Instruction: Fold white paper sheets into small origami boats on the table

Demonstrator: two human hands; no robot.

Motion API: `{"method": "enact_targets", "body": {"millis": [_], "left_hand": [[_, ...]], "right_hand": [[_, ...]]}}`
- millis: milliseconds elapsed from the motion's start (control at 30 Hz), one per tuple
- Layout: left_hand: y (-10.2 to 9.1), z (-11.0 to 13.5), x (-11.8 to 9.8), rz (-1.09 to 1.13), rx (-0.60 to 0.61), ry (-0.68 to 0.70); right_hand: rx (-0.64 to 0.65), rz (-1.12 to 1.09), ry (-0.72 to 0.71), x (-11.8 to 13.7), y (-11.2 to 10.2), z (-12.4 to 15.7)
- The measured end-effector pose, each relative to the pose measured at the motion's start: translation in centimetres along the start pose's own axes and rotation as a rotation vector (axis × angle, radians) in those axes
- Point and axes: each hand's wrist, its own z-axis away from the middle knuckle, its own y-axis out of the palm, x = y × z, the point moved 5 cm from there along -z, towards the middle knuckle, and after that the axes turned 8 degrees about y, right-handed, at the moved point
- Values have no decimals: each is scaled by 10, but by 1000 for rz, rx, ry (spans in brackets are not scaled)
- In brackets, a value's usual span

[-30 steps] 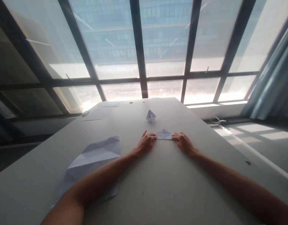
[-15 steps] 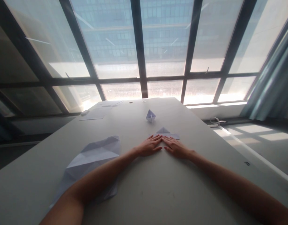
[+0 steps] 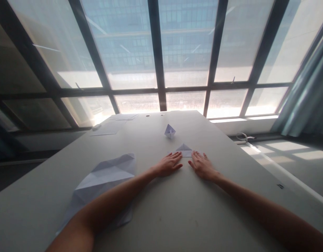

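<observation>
Tall window panes in dark metal frames [image 3: 159, 52] span the top of the frame, throwing hard light from behind onto a broad white tabletop [image 3: 161, 203]. Just right of centre lies a small white folded paper with a pointed top and a straight lower band [image 3: 187, 153], flat on the table. Left hand [image 3: 168, 164] and right hand [image 3: 202, 165] rest on its two ends, palms down, fingers extended and not pinching, thumbs apart from them. Pressing well here probably calls for even, flat pressure along the band, both sides matched, so that the crease sets sharply and the point does not skew. Beyond it, slightly left, stands a small white folded paper boat [image 3: 170, 131]. At lower left, a large creased white sheet [image 3: 106, 171] lies partly beneath the left forearm; flat white sheets [image 3: 105, 129] lie farther back. Blue-grey curtain fabric [image 3: 305, 87] hangs at upper right.
</observation>
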Motion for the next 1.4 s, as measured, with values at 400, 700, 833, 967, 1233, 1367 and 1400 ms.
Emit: {"method": "enact_targets", "body": {"millis": [400,700,833,967,1233,1367,1400], "left_hand": [[1,3,6,-98,-30,-131],[-5,0,-13,-2,-4,75],[-9,0,-21,25,18,171],[-10,0,-22,26,32,182],[-7,-1,-17,25,-13,101],[-13,1,-14,-8,-150,-5],[-15,2,-13,-26,-177,-70]], "right_hand": [[-120,16,157,-16,-1,-1],[78,-70,-180,14,-6,4],[128,-97,-258,21,-8,8],[125,-122,-271,25,-12,11],[-2,-144,-130,21,-18,7],[-112,-71,84,5,-24,2],[-134,-46,111,1,-26,1]]}}
